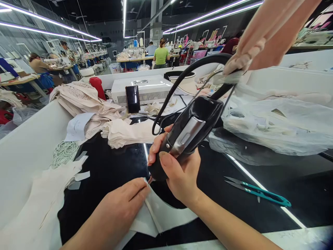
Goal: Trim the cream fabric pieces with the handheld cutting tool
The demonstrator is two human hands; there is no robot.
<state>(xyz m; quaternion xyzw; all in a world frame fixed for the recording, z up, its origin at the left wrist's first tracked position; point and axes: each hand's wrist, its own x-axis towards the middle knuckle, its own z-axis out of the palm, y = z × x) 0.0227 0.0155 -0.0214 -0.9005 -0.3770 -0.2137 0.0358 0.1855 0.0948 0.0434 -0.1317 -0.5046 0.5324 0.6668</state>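
Note:
My right hand (179, 170) is wrapped round a black handheld tool (191, 126) with a silver lever, tilted with its lower end down and left. A black cable loops from its top to a knotted pink cloth (241, 57). My left hand (127, 198) pinches the upper corner of a pale fabric piece (169, 215) with a narrow folded strip on it, right beside the tool's lower end. The tool's tip is hidden at my left fingertips. The fabric lies on a glossy black tabletop (104, 177).
Teal thread snips (262, 194) lie at the right. Stacked cream fabric (127, 132), a phone (133, 99) and a white box (148, 88) stand farther back. A plastic bag (281, 128) is at the right, green cords (65, 152) at the left. People work in the background.

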